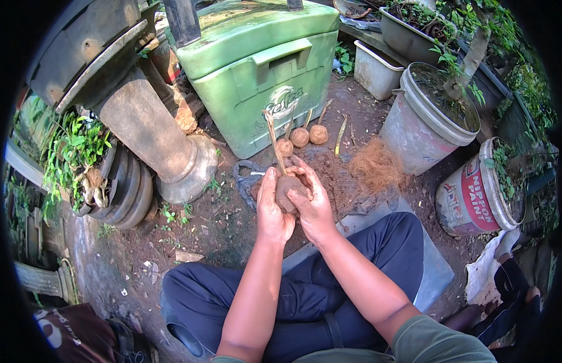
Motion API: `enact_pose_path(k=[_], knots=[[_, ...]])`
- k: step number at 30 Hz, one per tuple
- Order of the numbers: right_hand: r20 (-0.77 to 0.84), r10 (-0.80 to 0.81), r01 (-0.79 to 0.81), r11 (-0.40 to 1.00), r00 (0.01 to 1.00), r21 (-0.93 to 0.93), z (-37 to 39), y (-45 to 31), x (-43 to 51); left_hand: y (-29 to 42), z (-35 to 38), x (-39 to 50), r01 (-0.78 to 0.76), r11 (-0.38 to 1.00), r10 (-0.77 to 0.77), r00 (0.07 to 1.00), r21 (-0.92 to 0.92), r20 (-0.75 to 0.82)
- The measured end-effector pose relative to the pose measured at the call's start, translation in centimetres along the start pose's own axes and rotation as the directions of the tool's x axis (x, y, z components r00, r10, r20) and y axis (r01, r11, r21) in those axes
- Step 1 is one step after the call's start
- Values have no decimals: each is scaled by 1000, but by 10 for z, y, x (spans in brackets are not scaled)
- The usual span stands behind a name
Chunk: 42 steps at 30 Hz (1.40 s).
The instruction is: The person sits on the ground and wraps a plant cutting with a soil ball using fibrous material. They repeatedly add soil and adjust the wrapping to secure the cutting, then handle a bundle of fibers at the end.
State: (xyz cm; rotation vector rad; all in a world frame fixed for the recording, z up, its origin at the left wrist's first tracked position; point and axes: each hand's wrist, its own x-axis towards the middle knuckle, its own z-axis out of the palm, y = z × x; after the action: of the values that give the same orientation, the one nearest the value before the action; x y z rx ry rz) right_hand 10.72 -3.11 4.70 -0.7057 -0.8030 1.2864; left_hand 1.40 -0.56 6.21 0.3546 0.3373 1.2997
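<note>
A ball of brown mud [287,193] is cupped between my two hands, held above the ground in front of my crossed legs. A dry, pale stem [275,143] rises from its top, leaning left. My left hand [271,206] supports the ball from the left and below. My right hand [315,199] wraps its right side, with the thumb pressed across the front. Beyond my fingers stand three fibre-wrapped balls with stems, among them one ball [318,134] at the right and one [300,137] in the middle. A heap of loose brown fibre [376,168] lies to the right.
A green cooler box [262,86] stands ahead. White paint buckets with plants, one far bucket [417,118] and one near bucket [471,190], are at right. A pedestal [147,122] and a ribbed black pot [129,190] stand left. Another person's leg [510,281] shows lower right.
</note>
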Motion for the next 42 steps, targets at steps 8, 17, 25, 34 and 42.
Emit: enact_pose_path(k=[8, 17, 25, 34, 42], knots=[[145, -301, 314, 649, 943, -693, -22, -9, 9, 9, 13, -7, 48, 960, -18, 994, 277, -112], [134, -304, 305, 633, 943, -712, -7, -2, -9, -9, 10, -7, -30, 970, 88, 968, 241, -235], [153, -221, 260, 906, 963, -334, -4, 6, -3, -6, 14, -2, -89, 980, 131, 963, 180, -237], [104, 17, -42, 969, 994, 242, 1, -6, -3, 8, 2, -2, 60, 976, -25, 985, 210, -168], [219, 319, -386, 798, 922, 463, -21, -10, 3, 9, 8, 0, 81, 962, -62, 995, 259, -80]])
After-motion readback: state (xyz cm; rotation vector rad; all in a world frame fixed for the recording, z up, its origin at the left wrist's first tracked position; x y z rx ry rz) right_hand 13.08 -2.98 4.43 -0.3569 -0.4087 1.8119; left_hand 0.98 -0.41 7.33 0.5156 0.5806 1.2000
